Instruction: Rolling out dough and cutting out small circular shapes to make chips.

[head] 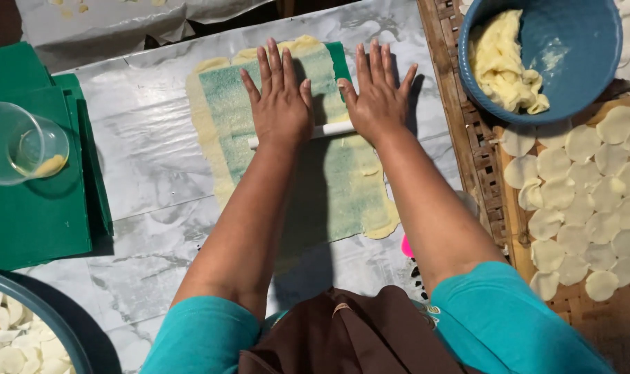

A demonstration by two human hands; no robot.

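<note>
White rolling pin (332, 129) under both flat hands (281, 104)

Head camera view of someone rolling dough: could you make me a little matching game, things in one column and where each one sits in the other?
Things:
1. white rolling pin
2. blue bowl of dough
3. clear plastic cup
4. cut dough rounds

Places:
A. on the green sheets at far left
B. spread over the woven tray at right
C. under both palms, across the flattened dough
D. top right corner, above the rounds

Pairs: 1-C, 2-D, 3-A, 4-B. The left hand and right hand press flat on the pin.
</note>
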